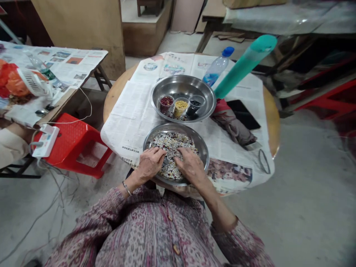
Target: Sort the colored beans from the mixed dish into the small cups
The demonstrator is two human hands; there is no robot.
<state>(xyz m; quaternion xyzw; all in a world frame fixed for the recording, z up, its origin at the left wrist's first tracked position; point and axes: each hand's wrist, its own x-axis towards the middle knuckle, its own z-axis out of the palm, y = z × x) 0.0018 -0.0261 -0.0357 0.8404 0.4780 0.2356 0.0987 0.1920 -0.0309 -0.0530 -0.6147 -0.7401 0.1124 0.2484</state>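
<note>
A steel bowl (204,142) in front of me holds a spread of mixed grains and beans (172,140), mostly white with black, red and yellow bits. My left hand (151,162) rests over its left side, fingers curled together at the grains; anything between the fingertips is hidden. Over the right side is my right hand (191,164), thumb and index finger apart, tips touching the grains. Just behind, a larger steel bowl (178,82) contains three clear cups: one of red beans (166,101), one of yellow beans (181,105), one of black beans (195,103).
Newspaper (125,126) covers the round table (274,122). Behind the bowls are a water bottle (218,66) and a tall green cylinder (244,66). A folded umbrella (233,124) and black phone (243,114) lie right. A red stool (75,144) bears a power strip (46,141).
</note>
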